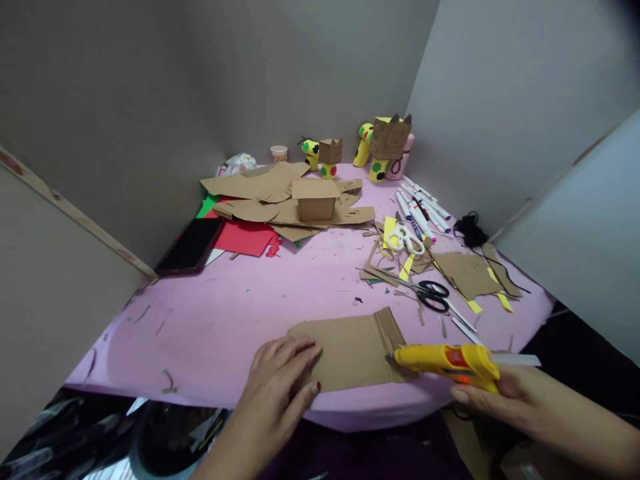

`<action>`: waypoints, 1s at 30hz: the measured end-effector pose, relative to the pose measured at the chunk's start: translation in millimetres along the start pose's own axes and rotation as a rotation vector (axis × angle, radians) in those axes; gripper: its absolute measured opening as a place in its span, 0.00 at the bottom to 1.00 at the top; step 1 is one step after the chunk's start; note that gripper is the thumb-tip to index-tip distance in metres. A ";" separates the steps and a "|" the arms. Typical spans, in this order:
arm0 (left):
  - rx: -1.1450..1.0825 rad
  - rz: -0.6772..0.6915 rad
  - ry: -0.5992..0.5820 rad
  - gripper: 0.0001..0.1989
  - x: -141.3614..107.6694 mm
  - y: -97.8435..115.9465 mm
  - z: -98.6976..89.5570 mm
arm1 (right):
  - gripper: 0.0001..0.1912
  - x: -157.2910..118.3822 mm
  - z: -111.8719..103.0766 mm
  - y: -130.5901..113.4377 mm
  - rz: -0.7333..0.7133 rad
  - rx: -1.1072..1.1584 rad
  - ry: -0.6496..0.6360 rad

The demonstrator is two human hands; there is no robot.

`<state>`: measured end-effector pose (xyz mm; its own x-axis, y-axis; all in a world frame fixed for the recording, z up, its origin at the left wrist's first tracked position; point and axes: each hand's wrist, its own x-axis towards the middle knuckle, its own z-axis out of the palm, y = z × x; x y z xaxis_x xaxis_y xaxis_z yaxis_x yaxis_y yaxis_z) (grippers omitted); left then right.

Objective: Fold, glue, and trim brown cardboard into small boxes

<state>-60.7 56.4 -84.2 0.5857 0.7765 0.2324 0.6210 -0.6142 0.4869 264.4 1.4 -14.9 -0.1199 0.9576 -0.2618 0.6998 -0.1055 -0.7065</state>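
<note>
Left hand loosely spread on cardboard; right hand wrapped round yellow glue gun.

The glue gun is bright yellow with a red panel and a glowing red light; its glue stick is whitish. The cardboard piece is plain brown. A thumbnail on the left hand is dark red. Pale pinkish lilac covers the tablecloth. One pair of scissors has white handles, while the other scissors have black ones. The markers are white with coloured ends, the yarn black, the paper sheet red. Yellow tubes bear green, red and black blotches.
</note>
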 end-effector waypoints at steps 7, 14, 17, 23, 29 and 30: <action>0.040 -0.037 -0.003 0.16 4.7 9.5 -0.4 | 0.26 17.6 3.3 6.5 0.088 -0.036 -0.096; 0.040 -0.048 -0.028 0.17 7.3 10.6 3.3 | 0.23 33.3 1.2 2.3 0.042 -0.088 -0.013; 0.032 -0.046 -0.030 0.17 6.1 10.3 3.6 | 0.20 35.8 0.2 0.6 0.000 -0.056 -0.015; 0.039 -0.047 -0.022 0.17 6.0 10.2 2.9 | 0.20 35.1 0.1 -4.3 0.006 -0.074 -0.014; 0.042 -0.033 -0.004 0.17 6.6 9.6 3.2 | 0.19 26.7 0.7 -2.5 0.027 -0.146 -0.007; 0.043 -0.033 -0.007 0.17 6.7 9.6 3.0 | 0.20 25.4 0.6 -2.4 0.032 -0.165 -0.004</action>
<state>-49.2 55.3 -80.4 0.5678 0.7957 0.2110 0.6618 -0.5937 0.4578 259.2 25.8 -20.2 -0.0983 0.9533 -0.2855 0.8093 -0.0903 -0.5804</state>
